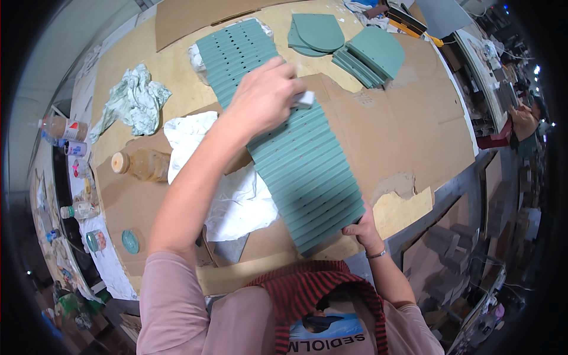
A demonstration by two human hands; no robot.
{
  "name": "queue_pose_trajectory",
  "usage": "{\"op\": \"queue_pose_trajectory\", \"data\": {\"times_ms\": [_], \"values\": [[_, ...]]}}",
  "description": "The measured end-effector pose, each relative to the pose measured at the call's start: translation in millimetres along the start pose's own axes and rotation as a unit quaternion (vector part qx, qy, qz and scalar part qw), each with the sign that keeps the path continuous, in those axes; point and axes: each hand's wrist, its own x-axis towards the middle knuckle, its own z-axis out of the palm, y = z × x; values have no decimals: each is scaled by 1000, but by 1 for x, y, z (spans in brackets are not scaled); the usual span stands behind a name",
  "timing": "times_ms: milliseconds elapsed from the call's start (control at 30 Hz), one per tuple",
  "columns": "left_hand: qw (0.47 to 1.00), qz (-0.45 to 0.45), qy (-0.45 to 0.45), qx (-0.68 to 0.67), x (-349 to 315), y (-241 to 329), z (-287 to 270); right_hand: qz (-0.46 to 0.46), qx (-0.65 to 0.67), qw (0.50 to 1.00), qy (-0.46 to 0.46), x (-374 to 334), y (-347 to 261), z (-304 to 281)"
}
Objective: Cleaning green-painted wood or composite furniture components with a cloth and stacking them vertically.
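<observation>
A long green ribbed panel point(307, 171) with rows of small holes slants across the table, its near end close to my body. My left hand point(266, 94) is closed round a small white block point(305, 99) and sits over the panel's upper middle; the hand is slightly blurred. What the block is made of I cannot tell. My right hand point(364, 229) grips the panel's near right corner, thumb on top and the other fingers mostly hidden beneath. Under the panel's far end shows a whitish crumpled cloth or wrap point(197, 59).
Green rounded boards point(316, 32) and a stack of similar ones point(373, 56) lie at the back right. On the left are a crumpled pale cloth point(139, 100), a bottle of yellowish liquid point(142, 164), white cloths point(242, 204) and a green lid-like disc point(130, 241). Cardboard point(414, 136) covers the table.
</observation>
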Motion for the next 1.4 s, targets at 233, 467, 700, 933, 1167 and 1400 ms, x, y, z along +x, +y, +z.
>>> {"op": "queue_pose_trajectory", "data": {"times_ms": [233, 467, 700, 933, 1167, 1400], "values": [[996, -91, -22, 6, -105, -12, -77, 13, -7, 1000, 1, 1, -3, 1], [962, -225, 77, -135, -156, -16, -79, 3, -9, 1000, 1, 3, -4, 1], [922, -271, 144, -237, -158, -25, -50, 11, -11, 1000, 11, 1, -3, 2], [868, -328, 216, -303, -161, -38, -37, 14, -2, 1000, 22, 2, -4, 4], [842, -350, 256, -321, -157, -53, -21, 22, -26, 999, 13, 1, 0, -3], [783, -392, 260, -407, -156, -47, -15, 15, -25, 999, 35, 0, 1, -1]]}}
